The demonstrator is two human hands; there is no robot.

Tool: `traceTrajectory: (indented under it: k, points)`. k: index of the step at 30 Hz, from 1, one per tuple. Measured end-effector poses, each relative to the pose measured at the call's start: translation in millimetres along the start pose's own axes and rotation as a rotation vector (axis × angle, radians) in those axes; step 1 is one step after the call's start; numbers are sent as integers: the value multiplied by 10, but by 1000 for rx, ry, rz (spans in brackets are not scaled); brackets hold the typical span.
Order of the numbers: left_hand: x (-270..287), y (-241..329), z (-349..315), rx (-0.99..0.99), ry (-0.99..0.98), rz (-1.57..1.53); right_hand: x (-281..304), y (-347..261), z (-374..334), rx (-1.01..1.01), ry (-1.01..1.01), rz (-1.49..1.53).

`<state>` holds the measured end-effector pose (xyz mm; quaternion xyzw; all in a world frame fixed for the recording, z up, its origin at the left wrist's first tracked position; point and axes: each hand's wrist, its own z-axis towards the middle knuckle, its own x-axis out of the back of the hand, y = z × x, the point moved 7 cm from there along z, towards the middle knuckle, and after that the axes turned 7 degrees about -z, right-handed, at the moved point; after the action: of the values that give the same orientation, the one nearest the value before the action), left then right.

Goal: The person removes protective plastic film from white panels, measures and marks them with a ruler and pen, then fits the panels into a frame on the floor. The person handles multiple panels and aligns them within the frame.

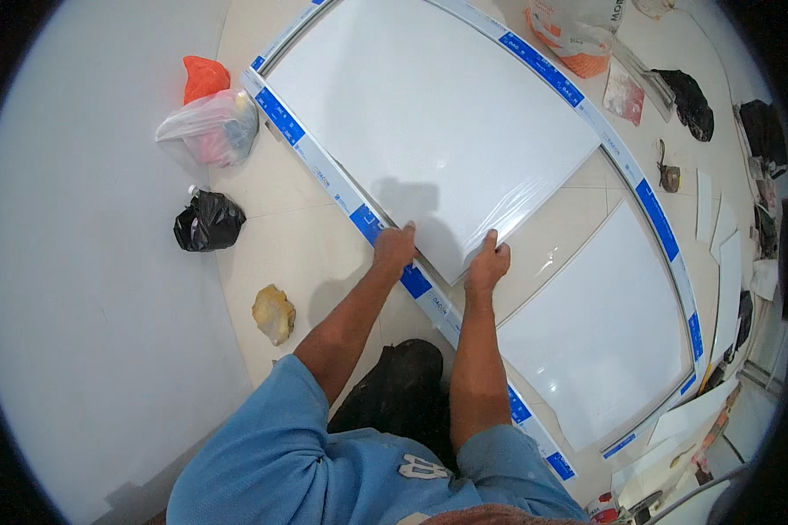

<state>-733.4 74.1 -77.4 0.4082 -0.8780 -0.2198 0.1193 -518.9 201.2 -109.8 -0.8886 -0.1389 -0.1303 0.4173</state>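
Note:
A large white panel (429, 114) with a glossy, film-like sheen lies within a long frame (324, 166) covered in white and blue protective tape. My left hand (396, 247) grips the panel's near left edge, close against the frame's side rail. Around the panel's lower right edge my right hand (487, 265) is closed, thumb on top. The near corner of the panel lies between my two hands. Fingers beneath the panel are hidden. A second white panel (600, 332) sits in the lower right part of the frame, with tiled floor showing between the two panels.
Left of the frame are a clear plastic bag (223, 127), an orange bag (206, 79), a black bag (210, 220) and a yellowish sponge-like lump (274, 314). Beyond the right rail lie a tape measure (669, 178), a black cloth-like thing (687, 105) and white offcuts (727, 289). A wall (87, 262) borders the left.

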Motion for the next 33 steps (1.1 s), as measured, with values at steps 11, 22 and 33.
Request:
traceTrajectory:
  k: [11, 22, 33]
  points:
    - [390, 133, 307, -93, 321, -341, 11, -364, -356, 231, 285, -149]
    - [381, 186, 291, -70, 385, -534, 66, -398, -436, 363, 259, -113]
    - [395, 106, 330, -82, 329, -604, 83, -397, -460, 400, 273, -123]
